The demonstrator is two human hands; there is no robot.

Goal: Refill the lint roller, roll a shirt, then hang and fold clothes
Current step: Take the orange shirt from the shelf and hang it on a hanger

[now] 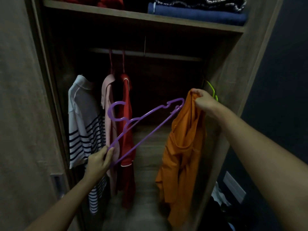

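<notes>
You are at the hanging step: your left hand (98,161) pinches one end of the purple hanger (143,124), your right hand (202,100) bunches the collar of the orange shirt (181,147), held up before the open wardrobe. Next, feed the hanger's free end (just touching the cloth) into the neck. Three shirts (103,117) crowd the rail (150,55) at the left; hook it to their right.

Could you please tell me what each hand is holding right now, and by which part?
The left hand grips the purple hanger by one lower end. The right hand pinches the orange shirt at its top edge, by the hanger's other end.
</notes>
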